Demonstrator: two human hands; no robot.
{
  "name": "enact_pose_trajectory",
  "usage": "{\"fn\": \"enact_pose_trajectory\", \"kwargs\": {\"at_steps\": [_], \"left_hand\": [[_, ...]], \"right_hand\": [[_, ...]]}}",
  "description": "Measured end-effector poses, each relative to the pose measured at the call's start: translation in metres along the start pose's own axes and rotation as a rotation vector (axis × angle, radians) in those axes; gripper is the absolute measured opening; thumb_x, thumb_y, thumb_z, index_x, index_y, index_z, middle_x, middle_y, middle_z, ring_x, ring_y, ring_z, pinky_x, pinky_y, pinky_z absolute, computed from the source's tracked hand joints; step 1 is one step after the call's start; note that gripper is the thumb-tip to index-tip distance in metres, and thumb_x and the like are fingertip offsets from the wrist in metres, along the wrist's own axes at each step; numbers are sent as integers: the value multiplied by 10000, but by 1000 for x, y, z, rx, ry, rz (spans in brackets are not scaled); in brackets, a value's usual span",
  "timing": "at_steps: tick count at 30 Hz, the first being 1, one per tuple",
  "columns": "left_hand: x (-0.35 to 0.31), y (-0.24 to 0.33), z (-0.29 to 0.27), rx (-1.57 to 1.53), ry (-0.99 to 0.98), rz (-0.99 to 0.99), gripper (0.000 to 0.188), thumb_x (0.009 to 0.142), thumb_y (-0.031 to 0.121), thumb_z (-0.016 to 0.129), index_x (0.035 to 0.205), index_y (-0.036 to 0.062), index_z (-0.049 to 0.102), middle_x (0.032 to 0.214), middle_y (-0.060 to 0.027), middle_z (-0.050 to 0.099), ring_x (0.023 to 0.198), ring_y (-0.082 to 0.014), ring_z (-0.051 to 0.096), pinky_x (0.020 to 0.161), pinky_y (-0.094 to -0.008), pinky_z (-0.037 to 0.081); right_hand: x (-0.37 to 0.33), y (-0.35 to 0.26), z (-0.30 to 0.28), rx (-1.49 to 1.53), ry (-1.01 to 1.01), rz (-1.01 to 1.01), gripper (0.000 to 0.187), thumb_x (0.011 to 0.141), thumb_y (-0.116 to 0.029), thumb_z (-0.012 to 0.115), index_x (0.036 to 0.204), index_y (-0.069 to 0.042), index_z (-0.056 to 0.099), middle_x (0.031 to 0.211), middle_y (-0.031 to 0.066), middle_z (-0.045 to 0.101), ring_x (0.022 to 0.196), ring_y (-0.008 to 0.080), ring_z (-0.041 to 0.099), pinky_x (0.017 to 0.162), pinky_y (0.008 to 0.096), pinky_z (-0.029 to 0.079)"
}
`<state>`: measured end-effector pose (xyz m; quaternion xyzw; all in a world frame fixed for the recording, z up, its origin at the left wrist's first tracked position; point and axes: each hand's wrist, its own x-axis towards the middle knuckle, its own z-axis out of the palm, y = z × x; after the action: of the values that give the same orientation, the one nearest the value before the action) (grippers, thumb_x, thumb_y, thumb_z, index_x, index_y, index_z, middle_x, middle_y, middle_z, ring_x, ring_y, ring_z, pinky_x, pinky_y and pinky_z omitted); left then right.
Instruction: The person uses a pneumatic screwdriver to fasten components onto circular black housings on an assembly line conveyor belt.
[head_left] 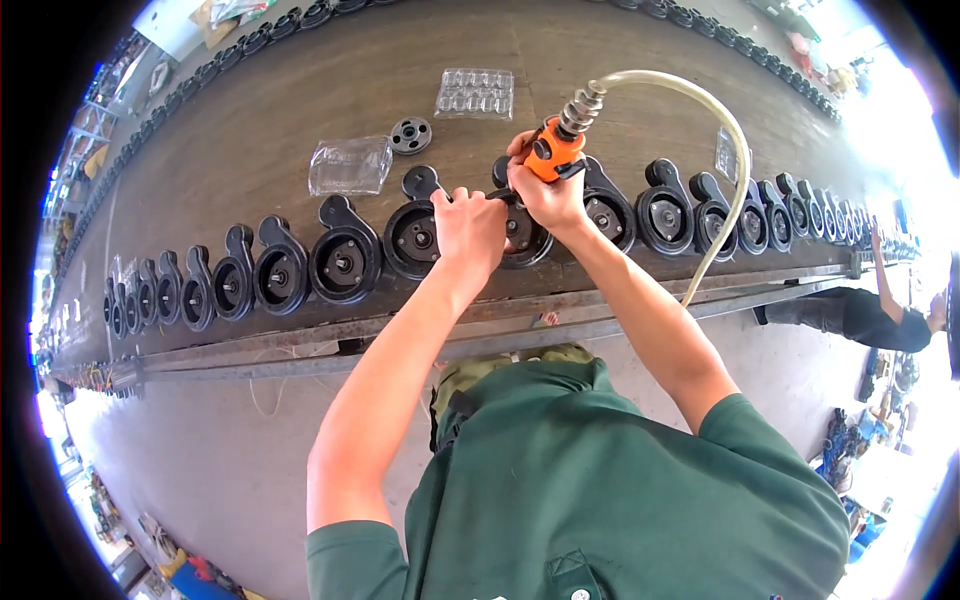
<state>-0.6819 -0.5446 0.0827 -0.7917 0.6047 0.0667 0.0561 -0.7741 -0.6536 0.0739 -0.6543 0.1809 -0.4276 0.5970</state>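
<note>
My right hand [545,195] is wrapped round an orange air screwdriver [555,152], which has a metal coupling and a clear hose [735,130] on its upper end. It is over a black round housing [530,245] in the row at the table's near edge. The tool's tip is hidden behind my hand. My left hand [470,235] is closed at the left rim of that same housing, its fingertips partly hidden. To its left sits another black housing [408,240] with a stubby arm, and to its right one more [612,222].
Many similar housings [344,262] line the brown table [580,60]. Clear plastic trays [475,94] and a loose black disc [410,136] lie beyond them. A metal rail [400,338] runs along the near edge. Another person's arm [886,275] reaches in at the far right.
</note>
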Motion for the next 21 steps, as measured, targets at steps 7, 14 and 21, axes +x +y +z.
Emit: {"fn": "enact_pose_trajectory", "kwargs": {"at_steps": [7,14,21], "left_hand": [[3,-8,-9,-20,-59,50,391,735,453,878,1017,196,792,943,-15,725,1045,-236,661,960,-487,438],[-7,-1,-4,-35,7,1,410,767,480,856,1032,172,796,967,-33,721,1066,-230,654,982,-478,432],[-9,4,-7,-56,0,-34,408,767,490,856,1007,164,805,985,-42,725,1080,-221,653,1002,-476,430]], "right_hand": [[-2,-9,3,-24,-31,-88,138,804,61,605,939,39,619,815,43,653,687,88,618,631,253,522],[-3,2,7,116,86,-16,81,778,13,645,858,26,645,737,-3,627,670,49,552,625,244,482],[2,5,6,-20,-13,-106,167,806,84,634,957,22,596,818,33,639,687,80,609,620,257,523]]}}
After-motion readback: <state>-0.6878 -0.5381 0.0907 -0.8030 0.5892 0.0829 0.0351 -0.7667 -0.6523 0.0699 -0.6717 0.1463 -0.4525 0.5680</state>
